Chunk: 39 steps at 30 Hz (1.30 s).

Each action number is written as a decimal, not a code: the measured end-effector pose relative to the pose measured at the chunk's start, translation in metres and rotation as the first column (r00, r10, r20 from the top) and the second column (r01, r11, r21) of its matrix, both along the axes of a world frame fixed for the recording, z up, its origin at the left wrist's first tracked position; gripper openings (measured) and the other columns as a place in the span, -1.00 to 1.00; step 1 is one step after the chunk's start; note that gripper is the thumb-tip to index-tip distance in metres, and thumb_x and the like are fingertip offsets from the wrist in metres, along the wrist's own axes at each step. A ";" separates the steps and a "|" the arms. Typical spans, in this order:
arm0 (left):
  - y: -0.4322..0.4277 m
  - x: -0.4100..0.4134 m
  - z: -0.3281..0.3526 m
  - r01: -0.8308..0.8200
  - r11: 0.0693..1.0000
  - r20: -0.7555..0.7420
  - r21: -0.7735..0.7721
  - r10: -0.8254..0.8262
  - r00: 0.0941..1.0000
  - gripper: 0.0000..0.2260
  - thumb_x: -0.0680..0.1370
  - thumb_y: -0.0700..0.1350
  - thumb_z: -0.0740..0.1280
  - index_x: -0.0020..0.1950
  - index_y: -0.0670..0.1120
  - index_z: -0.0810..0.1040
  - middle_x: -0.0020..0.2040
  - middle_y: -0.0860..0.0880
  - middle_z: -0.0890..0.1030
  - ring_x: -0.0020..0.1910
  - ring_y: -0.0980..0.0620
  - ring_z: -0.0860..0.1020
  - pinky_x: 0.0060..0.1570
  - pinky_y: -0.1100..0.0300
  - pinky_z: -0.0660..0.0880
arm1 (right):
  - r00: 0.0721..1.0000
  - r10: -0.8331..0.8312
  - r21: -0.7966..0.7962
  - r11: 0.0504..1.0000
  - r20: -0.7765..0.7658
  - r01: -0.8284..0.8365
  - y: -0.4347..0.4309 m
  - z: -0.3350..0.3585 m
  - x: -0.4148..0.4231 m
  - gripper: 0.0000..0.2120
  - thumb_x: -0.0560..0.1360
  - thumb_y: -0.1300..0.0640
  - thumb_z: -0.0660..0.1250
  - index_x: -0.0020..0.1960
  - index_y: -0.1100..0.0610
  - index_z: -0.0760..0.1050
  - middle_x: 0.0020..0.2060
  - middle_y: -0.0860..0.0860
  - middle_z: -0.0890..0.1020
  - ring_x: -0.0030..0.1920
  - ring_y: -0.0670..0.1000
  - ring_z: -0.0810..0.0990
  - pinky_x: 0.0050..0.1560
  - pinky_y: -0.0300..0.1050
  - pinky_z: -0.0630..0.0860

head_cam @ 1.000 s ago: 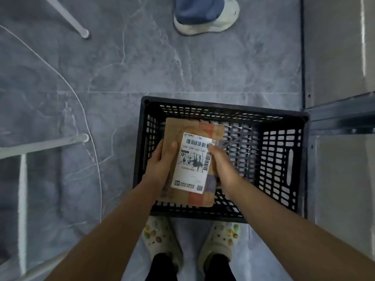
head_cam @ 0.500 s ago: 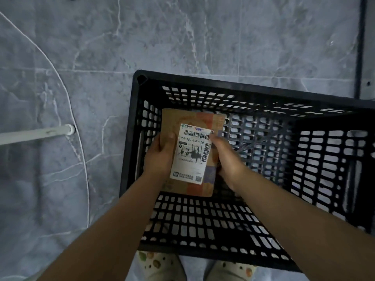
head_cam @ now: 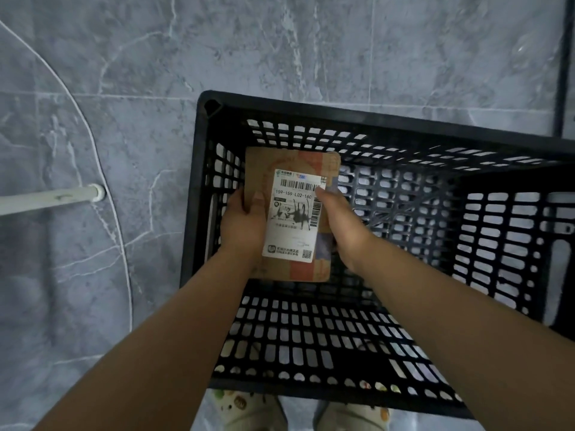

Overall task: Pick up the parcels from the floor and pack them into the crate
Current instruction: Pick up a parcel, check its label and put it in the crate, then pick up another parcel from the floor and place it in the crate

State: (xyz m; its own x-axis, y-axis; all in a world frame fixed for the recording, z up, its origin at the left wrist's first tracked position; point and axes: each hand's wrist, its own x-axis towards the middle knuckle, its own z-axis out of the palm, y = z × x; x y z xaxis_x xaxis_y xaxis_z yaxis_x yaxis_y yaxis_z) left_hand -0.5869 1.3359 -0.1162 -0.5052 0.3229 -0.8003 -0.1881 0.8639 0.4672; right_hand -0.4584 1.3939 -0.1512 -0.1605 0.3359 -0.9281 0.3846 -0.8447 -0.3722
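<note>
I note the left hand (head_cam: 242, 226) curled round the parcel's (head_cam: 291, 163) left edge, thumb on top. The right hand (head_cam: 343, 227) pinches the right edge. Parcel sits label-up inside the black crate (head_cam: 373, 117), at its left end.

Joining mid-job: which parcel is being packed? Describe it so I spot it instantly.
Find the black slatted crate on the grey marbled floor. At its left end, the left hand and right hand hold a flat brown cardboard parcel. Its white shipping label, printed 159-159-L02-160 under a barcode, marks it; no other parcel shows.
</note>
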 end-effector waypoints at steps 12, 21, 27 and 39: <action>0.050 0.000 0.142 0.092 0.995 0.077 0.023 -0.094 0.993 -0.58 0.67 -0.01 0.05 0.52 -0.06 0.18 0.46 -0.03 0.32 0.21 0.06 0.46 -0.17 0.48 0.27 | 1.000 0.028 0.018 0.999 -0.001 -0.028 0.041 0.156 0.007 -0.41 0.57 -0.24 0.05 0.52 -0.02 0.12 0.40 -0.09 0.32 0.48 0.00 0.19 0.42 -0.01 0.11; 0.122 -0.025 0.344 0.287 0.932 0.095 0.222 -0.313 0.945 -0.51 0.64 0.12 0.05 0.53 -0.04 0.16 0.53 0.00 0.20 0.49 -0.03 0.21 0.49 0.00 0.08 | 0.999 -0.010 0.223 0.975 -0.034 0.018 0.111 0.367 0.013 -0.43 0.60 -0.20 -0.01 0.55 0.00 0.04 0.54 -0.06 0.13 0.53 -0.03 0.10 0.50 0.01 0.01; 0.177 -0.026 0.530 0.372 0.852 0.030 0.369 -0.411 0.911 -0.68 0.60 0.16 0.15 0.29 0.05 0.35 0.39 0.01 0.43 0.26 -0.02 0.46 0.26 0.03 0.27 | 0.995 0.001 0.427 0.903 -0.095 0.040 0.159 0.539 0.019 -0.46 0.57 -0.15 0.12 0.49 0.02 0.19 0.47 -0.01 0.28 0.47 0.01 0.23 0.40 0.01 0.17; 0.194 0.015 0.907 0.573 0.549 -0.310 0.608 -0.501 0.808 -0.72 0.58 0.10 0.23 0.24 0.02 0.44 0.24 0.02 0.56 0.23 -0.03 0.52 0.16 0.04 0.34 | 0.966 0.079 0.771 0.621 -0.244 0.144 0.190 0.918 0.059 -0.66 0.55 -0.11 0.20 0.27 -0.02 0.38 0.17 -0.02 0.50 0.20 0.01 0.45 0.26 0.01 0.32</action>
State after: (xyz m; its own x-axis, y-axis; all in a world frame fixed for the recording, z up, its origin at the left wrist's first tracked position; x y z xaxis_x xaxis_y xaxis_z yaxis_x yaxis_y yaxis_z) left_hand -0.5715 1.5299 0.7905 -0.1154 0.9659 -0.2319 0.2802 0.2556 0.9253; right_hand -0.3990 1.5839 0.7664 -0.3041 0.9198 -0.2479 0.1709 -0.2034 -0.9641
